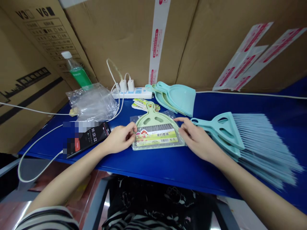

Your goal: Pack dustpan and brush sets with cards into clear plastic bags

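Observation:
A pale green dustpan and brush set (pixel 155 119) lies flat before me in a clear plastic bag, its handle pointing away. The brush's grey bristles show above a printed yellow-green label card (pixel 157 137). My left hand (pixel 121 137) is closed, thumb and fingertips pinching at the bag's left edge. On the right side, my right hand (pixel 198 139) has its index finger stretched out and thumb apart, touching the bag's edge. Just right of that hand lie light blue brushes (pixel 225 131), stacked with bristles to the right.
Blue dustpans (pixel 182 97) with a green one among them lie behind, near label cards (pixel 141 103). A power strip (pixel 141 93) with chargers, clear bags (pixel 96 102), a green bottle (pixel 80 75) and a cabled phone (pixel 88 139) occupy the left. Cardboard (pixel 120 35) walls the blue table's (pixel 153 166) back.

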A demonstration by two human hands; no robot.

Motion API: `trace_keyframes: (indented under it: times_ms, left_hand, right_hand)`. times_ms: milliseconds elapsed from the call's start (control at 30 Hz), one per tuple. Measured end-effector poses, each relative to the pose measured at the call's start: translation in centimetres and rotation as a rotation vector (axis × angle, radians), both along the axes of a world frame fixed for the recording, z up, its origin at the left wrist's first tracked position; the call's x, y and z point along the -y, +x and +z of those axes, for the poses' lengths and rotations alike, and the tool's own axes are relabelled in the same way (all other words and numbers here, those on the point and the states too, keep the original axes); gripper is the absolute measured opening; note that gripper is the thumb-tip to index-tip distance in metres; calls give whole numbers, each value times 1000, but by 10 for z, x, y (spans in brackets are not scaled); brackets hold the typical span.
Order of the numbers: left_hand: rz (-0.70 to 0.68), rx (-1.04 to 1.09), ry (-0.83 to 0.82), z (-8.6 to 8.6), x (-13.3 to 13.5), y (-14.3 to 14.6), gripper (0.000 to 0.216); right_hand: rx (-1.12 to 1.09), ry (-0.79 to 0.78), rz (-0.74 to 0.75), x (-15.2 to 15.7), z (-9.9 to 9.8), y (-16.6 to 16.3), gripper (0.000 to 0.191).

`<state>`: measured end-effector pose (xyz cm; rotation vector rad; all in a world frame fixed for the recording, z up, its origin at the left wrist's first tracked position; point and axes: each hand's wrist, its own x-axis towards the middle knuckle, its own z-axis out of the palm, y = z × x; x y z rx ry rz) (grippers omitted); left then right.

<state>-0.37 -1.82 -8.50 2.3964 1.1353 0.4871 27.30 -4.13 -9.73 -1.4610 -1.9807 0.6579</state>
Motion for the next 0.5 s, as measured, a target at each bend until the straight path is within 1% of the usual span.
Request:
trace_keyframes:
  times_ms: [67, 167, 233, 300, 400, 500]
  left_hand:
    - [-7, 1, -15, 1, 1, 0, 6]
    - [-15, -3, -16, 2, 1, 0, 7]
    - [-29, -7, -14, 1, 1, 0, 9]
    - [-44, -8, -13, 1, 1, 0, 10]
    - [-40, -11, -2, 2, 2, 2, 14]
    - [-18, -19, -25, 1, 2, 3, 21]
  right_hand:
    - [-98, -48, -10, -1, 1, 1, 41]
    - [-288, -145, -13, -2, 2, 4, 62]
    - [-368, -157, -15, -4, 2, 6, 68]
    - [-366, -130, -4, -4, 2, 8, 65]
    - [-274, -101, 40, -4, 0, 9, 59]
    - [-246, -130, 69, -5, -6, 8, 56]
